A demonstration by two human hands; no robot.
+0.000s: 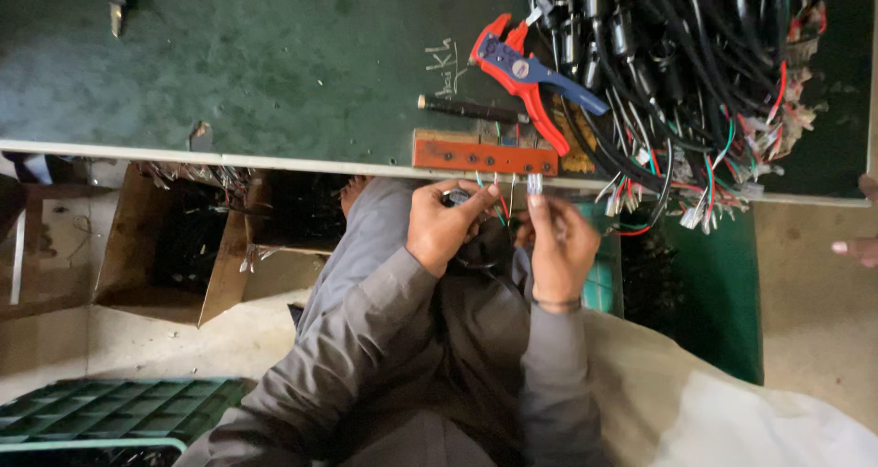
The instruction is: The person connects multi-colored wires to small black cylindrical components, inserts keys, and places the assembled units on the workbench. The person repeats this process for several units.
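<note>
My left hand [444,227] is closed around a small black round part with thin red and green wires [498,202] running from it. My right hand [560,247] pinches a small clear-white connector [534,184] between thumb and fingertips, held upright just below the table's front edge. The hands are close together, a few centimetres apart, over my lap. Both arms wear grey sleeves.
On the green table [274,64] lie a red-and-blue wire stripper [521,74], a black-handled tool [466,108], an orange metal block [483,154] and a big heap of black wire harnesses [695,64]. A cardboard box [174,247] and a green crate [110,412] stand left. Another person's fingers [858,246] show at right.
</note>
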